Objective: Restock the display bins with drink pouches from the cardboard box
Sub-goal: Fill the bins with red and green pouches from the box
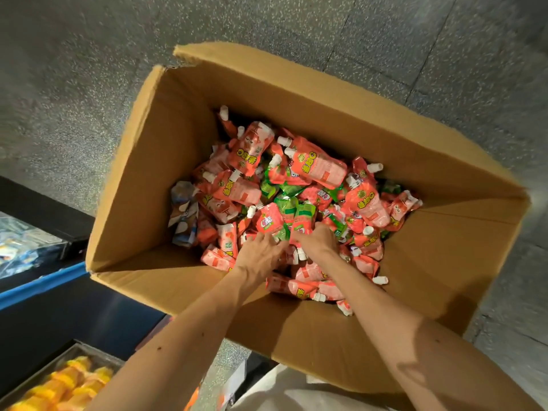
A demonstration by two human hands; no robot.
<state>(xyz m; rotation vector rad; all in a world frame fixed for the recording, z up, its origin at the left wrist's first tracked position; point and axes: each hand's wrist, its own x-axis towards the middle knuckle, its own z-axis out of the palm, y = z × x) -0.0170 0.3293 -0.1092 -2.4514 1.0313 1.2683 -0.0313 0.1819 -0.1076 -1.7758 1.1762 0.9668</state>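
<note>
Bare forearms ran from the bottom edge down into the big open brown cardboard box [166, 161], which stood flaps-up on the grey speckled floor [74, 84]. The box was maybe half full of a loose heap of red, pink and green plastic drink pouches [323, 173] with white screw caps [375, 167], lying every which way. A few blue-and-white pouches [184, 215] sat against the left wall. The metal display bin [89, 350] at lower left, beside the box, held blurred yellow-orange packs [68, 378]; couldn't tell what they were.

The left hand [261, 258] lay on the heap with its fingers [267, 240] spread and fairly straight, tips pressed in among the pouches, no clear pinch. The right hand [318, 240] was just beside it, fingers curled round the lower end of a red-and-green pouch [302, 219] that stood up out of the pile. Its thumb was hidden.

Handling, as a judgement:
- **Feel:** the pouches looked soft, liquid-filled and floppy. One alone would be light, but a handful would sag.
- **Slip:** the film was glossy and probably slippery, so a loose stack would likely slide apart.
- **Where to hold:** the safest grip was likely round the pouch body with the whole hand, or at the stiff neck under the cap. Several could be lined up and clamped between both hands.
- **Risks:** a hard squeeze might stress the seams, and the caps could snag on neighbours.

No pouch was clear of the box yet.
</note>
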